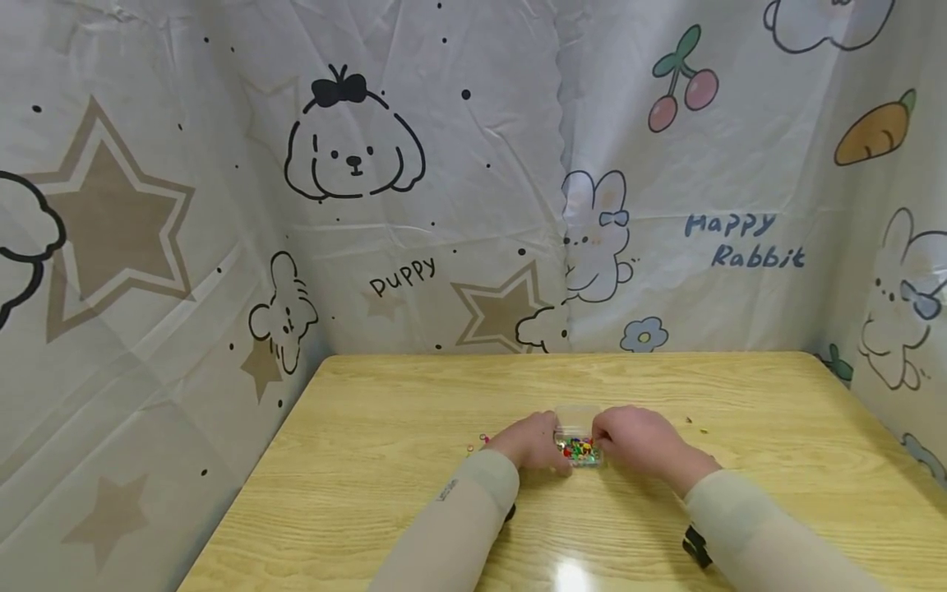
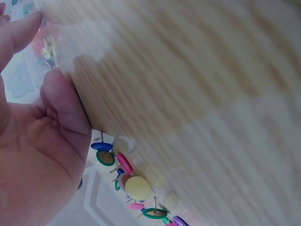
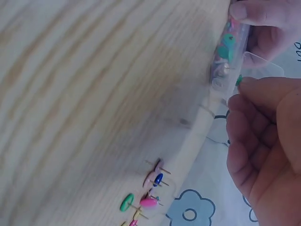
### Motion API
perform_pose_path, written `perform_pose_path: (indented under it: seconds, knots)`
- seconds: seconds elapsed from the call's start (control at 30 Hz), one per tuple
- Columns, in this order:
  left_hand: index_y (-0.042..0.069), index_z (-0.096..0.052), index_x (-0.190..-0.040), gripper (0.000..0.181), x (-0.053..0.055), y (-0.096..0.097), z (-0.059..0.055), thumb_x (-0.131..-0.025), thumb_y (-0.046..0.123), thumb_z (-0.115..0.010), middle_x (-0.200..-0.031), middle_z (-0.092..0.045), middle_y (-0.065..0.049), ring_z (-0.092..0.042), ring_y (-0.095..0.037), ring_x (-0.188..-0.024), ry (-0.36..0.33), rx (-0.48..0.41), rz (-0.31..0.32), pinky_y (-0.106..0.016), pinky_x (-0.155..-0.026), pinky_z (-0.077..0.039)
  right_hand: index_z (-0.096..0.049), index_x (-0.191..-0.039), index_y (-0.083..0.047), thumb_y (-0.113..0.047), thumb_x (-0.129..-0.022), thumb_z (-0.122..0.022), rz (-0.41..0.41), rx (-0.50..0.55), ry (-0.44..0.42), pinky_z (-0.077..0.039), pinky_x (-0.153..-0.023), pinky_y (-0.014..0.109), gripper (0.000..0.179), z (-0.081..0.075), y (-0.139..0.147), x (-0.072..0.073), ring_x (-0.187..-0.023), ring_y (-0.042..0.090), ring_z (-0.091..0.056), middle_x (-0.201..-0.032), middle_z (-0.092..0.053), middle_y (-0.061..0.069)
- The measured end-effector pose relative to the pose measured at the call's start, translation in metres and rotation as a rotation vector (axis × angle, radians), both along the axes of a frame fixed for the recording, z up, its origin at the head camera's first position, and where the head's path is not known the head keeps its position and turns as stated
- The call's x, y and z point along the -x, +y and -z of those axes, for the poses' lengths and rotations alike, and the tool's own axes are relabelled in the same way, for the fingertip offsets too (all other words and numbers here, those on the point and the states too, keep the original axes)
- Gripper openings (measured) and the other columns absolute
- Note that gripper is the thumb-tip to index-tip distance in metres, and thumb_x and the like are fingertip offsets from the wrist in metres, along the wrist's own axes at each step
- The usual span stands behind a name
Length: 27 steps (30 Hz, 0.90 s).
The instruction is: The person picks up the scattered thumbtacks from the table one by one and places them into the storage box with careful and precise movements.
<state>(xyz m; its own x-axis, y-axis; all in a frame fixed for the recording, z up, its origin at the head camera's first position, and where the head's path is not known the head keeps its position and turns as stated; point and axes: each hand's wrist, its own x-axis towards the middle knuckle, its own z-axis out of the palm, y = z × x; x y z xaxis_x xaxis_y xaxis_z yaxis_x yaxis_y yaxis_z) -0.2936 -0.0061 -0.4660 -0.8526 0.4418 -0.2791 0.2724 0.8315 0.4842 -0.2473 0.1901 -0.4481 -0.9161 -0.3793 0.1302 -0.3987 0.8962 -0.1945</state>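
Note:
A small clear plastic box (image 1: 579, 452) full of colourful thumbtacks stands on the wooden table, its clear lid (image 1: 578, 417) raised at the back. My left hand (image 1: 534, 444) holds the box by its left side, thumb at the near side and fingers behind. At the box's right end, my right hand (image 1: 642, 440) pinches a green thumbtack (image 3: 239, 80) between thumb and index finger, close to the rim. Its other fingers are curled in. The right wrist view shows tacks through the box wall (image 3: 223, 61), with left-hand fingertips (image 3: 240, 10) on its far end.
Several loose thumbtacks (image 2: 138, 188) lie on the table left of the box, partly hidden by my left hand. More loose tacks (image 3: 148, 202) lie to the right. The wooden table (image 1: 414, 395) meets a printed curtain (image 1: 444, 271) behind and at the sides.

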Motion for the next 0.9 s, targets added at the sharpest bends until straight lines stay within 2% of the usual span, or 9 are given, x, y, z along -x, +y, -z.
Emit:
perform_pose_path:
  seconds: [0.23,0.43,0.67,0.9]
  knots:
    - [0.016,-0.058,-0.116,0.053,0.0,0.0,0.002,-0.077,0.036,-0.088,-0.108,-0.06,0.003,-0.055,-0.014,-0.088,0.009,0.008,0.005,-0.035,-0.08,-0.05,-0.069,-0.076,-0.023,-0.011,-0.089,-0.072,-0.024,-0.077,0.049,-0.047,-0.06,0.033,0.018,0.008,-0.007,0.001,-0.063,0.007,-0.049,-0.072,-0.059,-0.014]
    - [0.016,-0.058,-0.115,0.052,-0.002,0.0,0.0,-0.078,0.035,-0.088,-0.108,-0.06,0.003,-0.055,-0.015,-0.087,0.006,-0.002,0.004,-0.036,-0.079,-0.049,-0.065,-0.069,-0.022,-0.008,-0.087,-0.072,-0.033,-0.096,0.039,-0.044,-0.057,0.033,0.024,0.004,-0.01,-0.001,-0.06,0.01,-0.045,-0.067,-0.055,-0.012]
    - [0.015,-0.057,-0.117,0.052,-0.003,-0.001,-0.002,-0.079,0.035,-0.087,-0.104,-0.059,0.003,-0.055,-0.016,-0.086,0.002,0.003,0.008,-0.036,-0.078,-0.049,-0.078,-0.09,-0.02,-0.011,-0.092,-0.072,-0.002,-0.021,-0.006,-0.054,-0.073,0.039,0.012,-0.005,0.002,-0.003,-0.08,0.012,-0.065,-0.087,-0.07,-0.011]
    - [0.014,-0.057,-0.123,0.057,-0.004,0.0,-0.005,-0.079,0.035,-0.087,-0.107,-0.06,0.002,-0.056,-0.016,-0.089,0.002,0.011,0.001,-0.038,-0.082,-0.05,-0.077,-0.098,-0.016,-0.015,-0.097,-0.067,0.033,0.033,0.005,-0.055,-0.076,0.044,0.01,-0.019,0.042,0.004,-0.082,0.014,-0.065,-0.095,-0.071,-0.005]
